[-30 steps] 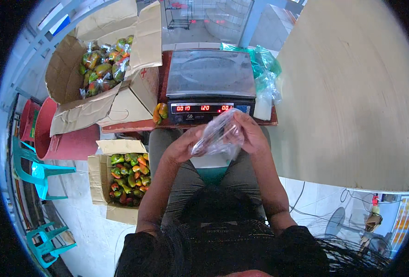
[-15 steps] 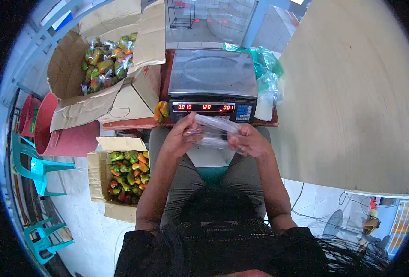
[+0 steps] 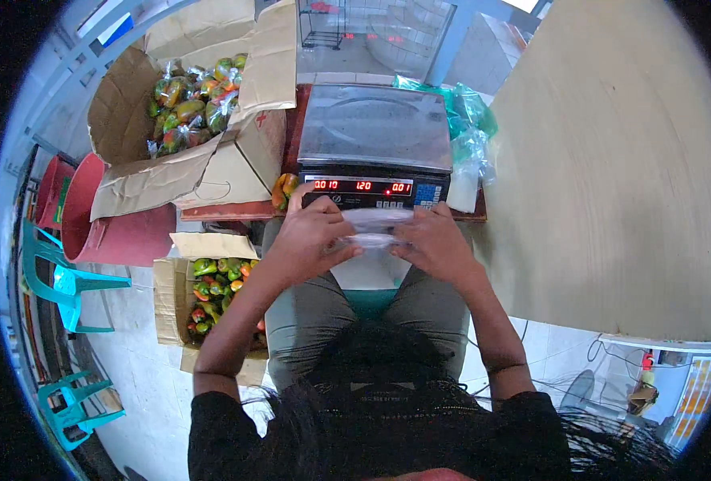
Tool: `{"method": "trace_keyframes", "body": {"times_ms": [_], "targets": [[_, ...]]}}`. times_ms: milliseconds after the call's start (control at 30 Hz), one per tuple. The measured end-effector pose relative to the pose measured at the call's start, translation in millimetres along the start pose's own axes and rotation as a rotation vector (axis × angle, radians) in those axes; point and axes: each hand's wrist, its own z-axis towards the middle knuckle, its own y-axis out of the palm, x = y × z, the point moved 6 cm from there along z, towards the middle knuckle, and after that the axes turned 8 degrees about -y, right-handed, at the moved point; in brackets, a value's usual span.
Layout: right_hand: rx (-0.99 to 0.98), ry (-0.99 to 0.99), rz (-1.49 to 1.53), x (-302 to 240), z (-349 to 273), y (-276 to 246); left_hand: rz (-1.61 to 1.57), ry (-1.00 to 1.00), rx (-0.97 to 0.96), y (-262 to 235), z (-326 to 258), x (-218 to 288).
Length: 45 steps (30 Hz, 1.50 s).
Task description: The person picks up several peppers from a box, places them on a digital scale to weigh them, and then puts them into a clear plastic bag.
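A clear plastic bag [image 3: 378,216] stretches between my two hands above my lap, smeared by motion. My left hand [image 3: 313,240] pinches its left side, with the index finger lifted towards a loose orange-green bell pepper [image 3: 284,192]. On the bag's right side my right hand [image 3: 437,244] is closed, thumb and fingers gripping the plastic. Just beyond the hands stands a digital scale [image 3: 375,128] with a bare metal pan and lit red digits. The bag looks flat, with nothing visible in it.
An open carton [image 3: 251,160] holding bagged peppers stands at the back left. Below it, another carton [image 3: 171,313] holds loose peppers. Green plastic bags [image 3: 471,120] lie right of the scale. A wooden board [image 3: 612,176] fills the right. Red tubs [image 3: 123,236] and teal stools [image 3: 74,297] stand left.
My hands have turned over the bag, knuckles now more upward, and my elbows have spread outward. The left forearm now covers part of the lower pepper carton.
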Motion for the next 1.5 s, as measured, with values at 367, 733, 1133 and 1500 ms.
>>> {"method": "trace_keyframes", "body": {"times_ms": [367,733,1133,1500], "targets": [[-0.01,0.053,-0.242,-17.3,16.0,46.2,0.388,-0.244,0.292,27.8,-24.6,-25.3],[0.122,0.175,0.083,-35.1,24.0,79.2,0.25,-0.573,0.377,58.1,-56.4,-44.5],[0.018,0.056,-0.002,-48.6,36.1,85.1,0.039,-0.552,0.401,50.6,-53.8,-50.8],[-0.095,0.017,-0.091,-48.9,24.8,123.4,-0.216,-0.793,0.992,45.5,-172.5,-134.0]]}}
